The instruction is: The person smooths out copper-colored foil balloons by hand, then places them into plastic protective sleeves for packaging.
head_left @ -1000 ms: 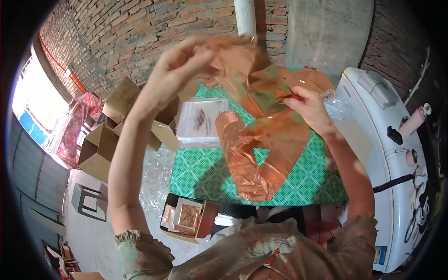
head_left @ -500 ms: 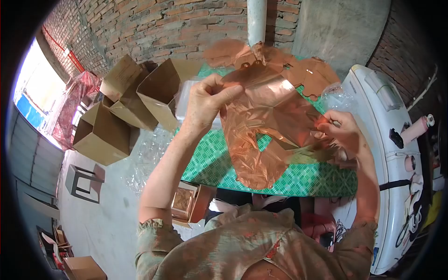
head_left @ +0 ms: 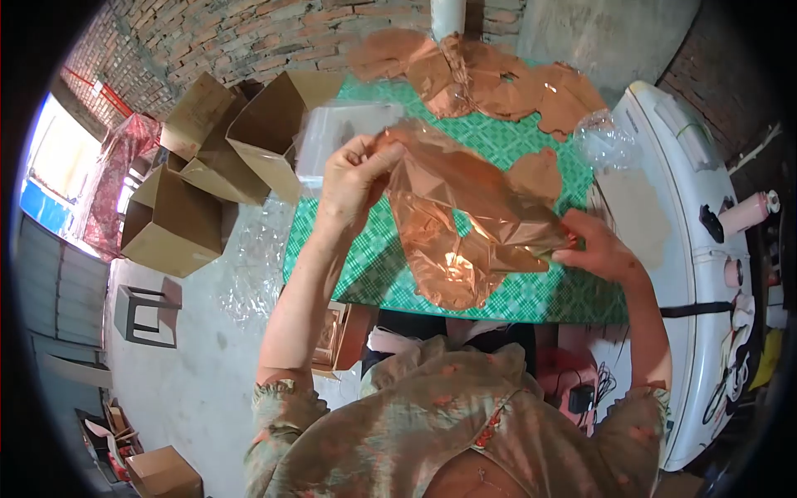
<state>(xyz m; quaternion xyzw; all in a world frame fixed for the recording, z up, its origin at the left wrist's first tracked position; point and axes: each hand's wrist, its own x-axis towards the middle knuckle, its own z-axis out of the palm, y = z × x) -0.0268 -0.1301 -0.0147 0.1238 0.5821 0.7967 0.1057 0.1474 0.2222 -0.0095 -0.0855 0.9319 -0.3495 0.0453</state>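
I hold a crinkled copper-coloured foil balloon [head_left: 465,224] stretched between both hands above a green checked table [head_left: 564,295]. My left hand [head_left: 349,178] pinches its upper left corner. My right hand [head_left: 594,245] grips its right edge. The lower end of the foil droops onto the tablecloth. More copper foil pieces [head_left: 490,75] lie heaped at the far end of the table, and one small piece [head_left: 535,174] lies just behind the held foil.
Open cardboard boxes [head_left: 216,166] stand to the left of the table. A clear plastic sleeve [head_left: 336,133] lies at the table's far left. A white appliance [head_left: 706,249] stands on the right with crumpled clear plastic [head_left: 610,137] beside it. A box of frames [head_left: 336,336] sits below the table edge.
Both hands have come down from high up toward the table with the foil. The foil is now folded flatter and lower, and my right hand has shifted down along its edge.
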